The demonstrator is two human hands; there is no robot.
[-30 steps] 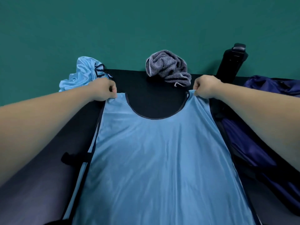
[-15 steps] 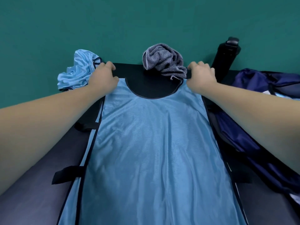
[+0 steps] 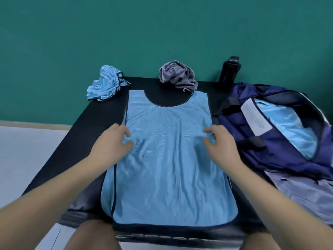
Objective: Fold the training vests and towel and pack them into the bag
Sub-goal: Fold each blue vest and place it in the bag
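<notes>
Grip state: the left grip (image 3: 115,139) and the right grip (image 3: 220,141) are both relaxed, with fingers loosely spread and nothing held. Each lies on or just above the flat vest (image 3: 169,168); motion blur prevents a firm call on contact. The left grip sits at the left side edge of the flat vest and the right grip just inside its right side, both roughly midway between neckline and hem. The flat vest is spread along the middle of the bench (image 3: 75,141), neck opening toward the far edge and hem at the near edge, with light wrinkles across the body. The crumpled vest (image 3: 106,83) lies bunched at the far left corner. The towel (image 3: 178,76) is bunched at the far edge, just beside the right shoulder strap of the flat vest; contact between the 2 cannot be determined. The bag (image 3: 234,127) lies open along the right edge, and the light-blue cloth (image 3: 288,130) inside its opening is judged to be 1 vest already packed. A black bottle (image 3: 228,74) stands upright at the far edge, behind the bag. Step in hand, as judged: smoothing the laid-out vest before the first fold; no fold is made yet. The next move calls for both grips to pinch matching edges and carry them across with seams aligned. The thin mesh looks likely to slide, so even tension is advised.
</notes>
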